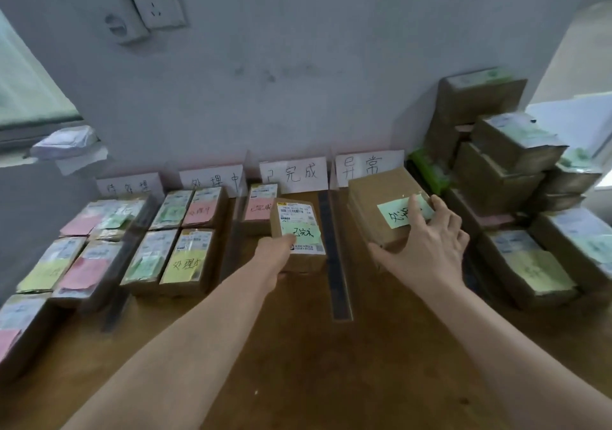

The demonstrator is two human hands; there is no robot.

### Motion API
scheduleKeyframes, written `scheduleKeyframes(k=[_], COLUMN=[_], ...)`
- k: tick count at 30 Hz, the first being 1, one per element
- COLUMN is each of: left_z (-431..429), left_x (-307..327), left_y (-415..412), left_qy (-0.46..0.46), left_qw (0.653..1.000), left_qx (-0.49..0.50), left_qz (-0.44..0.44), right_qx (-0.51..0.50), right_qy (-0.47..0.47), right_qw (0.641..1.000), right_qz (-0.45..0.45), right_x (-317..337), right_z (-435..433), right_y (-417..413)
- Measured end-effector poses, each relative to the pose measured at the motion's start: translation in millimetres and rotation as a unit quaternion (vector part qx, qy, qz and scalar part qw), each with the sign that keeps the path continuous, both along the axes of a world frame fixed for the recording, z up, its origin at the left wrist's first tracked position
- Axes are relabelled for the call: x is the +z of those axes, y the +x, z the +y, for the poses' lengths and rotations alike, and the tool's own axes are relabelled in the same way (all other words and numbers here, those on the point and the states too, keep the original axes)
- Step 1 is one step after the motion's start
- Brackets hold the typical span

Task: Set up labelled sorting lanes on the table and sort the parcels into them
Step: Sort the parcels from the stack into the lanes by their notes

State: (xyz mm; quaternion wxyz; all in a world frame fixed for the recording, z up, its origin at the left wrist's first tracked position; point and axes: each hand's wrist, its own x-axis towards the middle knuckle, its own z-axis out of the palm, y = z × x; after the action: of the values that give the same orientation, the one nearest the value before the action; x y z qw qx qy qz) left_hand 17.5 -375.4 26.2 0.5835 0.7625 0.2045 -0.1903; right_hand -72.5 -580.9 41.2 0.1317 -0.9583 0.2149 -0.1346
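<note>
The left hand (275, 259) has its fingers clasped round a small parcel (299, 227) in the third lane from the left. The right hand (430, 247) grasps a brown parcel (377, 198) in the far-right lane, fingers (415, 213) lying on its green note (395, 214). If both are handled at once, the small parcel could slide askew onto the dark divider strip (335, 264) to its right, and the right fingers could drag the note loose, leaving that parcel unlabelled.
</note>
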Motion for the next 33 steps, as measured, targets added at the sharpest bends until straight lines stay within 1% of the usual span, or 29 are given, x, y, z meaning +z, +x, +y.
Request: scheduleKeyframes(k=[6,8,9,10,12,13,14,15,16,18,19,20,21,24,26,29,31,33], left_z=[-24.5,-28.5,-29.5,-30.4,-29.3,-27.1,-25.5,-23.9,-22.4,-21.6,-21.7,-22.4,-23.6,-30.1,-34.5,-38.1,-39.2,-40.0], left_x=[-31.2,-43.7,-49.1,-51.7,-52.4,-53.1,-52.3,-51.1,-49.5,-50.7,-54.9,-59.5,-63.7,-70.6,-70.4,-68.5,-68.8,-70.9], left_y=[39.7,48.1,51.1,52.0,51.2,49.1,46.8,45.8,46.3,49.0,49.8,50.8,52.7,63.1,72.8,85.1,93.6,103.8], left_qy=[0.024,0.09,0.148,0.221,0.371,0.421,0.45,0.461,0.463,0.493,0.523,0.549,0.562,0.54,0.526,0.509,0.507,0.51], left_qw=[0.998,0.995,0.987,0.97,0.906,0.868,0.831,0.795,0.76,0.682,0.648,0.628,0.626,0.661,0.667,0.684,0.685,0.679], left_qx=[0.0,-0.027,-0.059,-0.1,-0.185,-0.222,-0.261,-0.308,-0.367,-0.474,-0.499,-0.501,-0.49,-0.465,-0.472,-0.463,-0.459,-0.46], left_qz=[0.051,0.028,0.003,-0.027,-0.091,-0.14,-0.196,-0.245,-0.272,-0.259,-0.242,-0.23,-0.228,-0.234,-0.238,-0.243,-0.25,-0.259], right_qx=[-0.003,0.0,0.003,0.003,0.0,0.001,0.002,0.003,0.003,0.002,0.0,-0.002,-0.002,-0.005,-0.005,-0.002,0.0,0.003], right_qy=[0.021,0.027,0.026,0.026,0.033,0.034,0.033,0.032,0.032,0.036,0.037,0.036,0.034,0.035,0.035,0.032,0.032,0.036], right_qw=[0.998,0.998,0.998,0.998,0.997,0.997,0.997,0.997,0.997,0.996,0.996,0.996,0.996,0.995,0.994,0.994,0.994,0.994], right_qz=[0.053,0.057,0.059,0.062,0.07,0.072,0.072,0.073,0.074,0.078,0.08,0.082,0.083,0.091,0.099,0.106,0.107,0.106], right_x=[-15.3,-21.9,-24.3,-26.7,-30.7,-32.5,-34.2,-35.6,-36.6,-37.5,-37.6,-37.6,-37.6,-37.5,-38.2,-41.5,-43.1,-43.7], right_z=[-26.6,-30.5,-31.7,-32.5,-31.9,-31.1,-30.5,-30.5,-31.2,-33.7,-35.0,-36.2,-37.4,-40.1,-40.7,-40.2,-39.8,-40.1], right_y=[33.9,42.6,46.5,50.2,55.7,57.4,58.8,60.4,61.6,64.0,65.0,66.0,67.0,70.4,71.7,72.3,72.4,72.8])
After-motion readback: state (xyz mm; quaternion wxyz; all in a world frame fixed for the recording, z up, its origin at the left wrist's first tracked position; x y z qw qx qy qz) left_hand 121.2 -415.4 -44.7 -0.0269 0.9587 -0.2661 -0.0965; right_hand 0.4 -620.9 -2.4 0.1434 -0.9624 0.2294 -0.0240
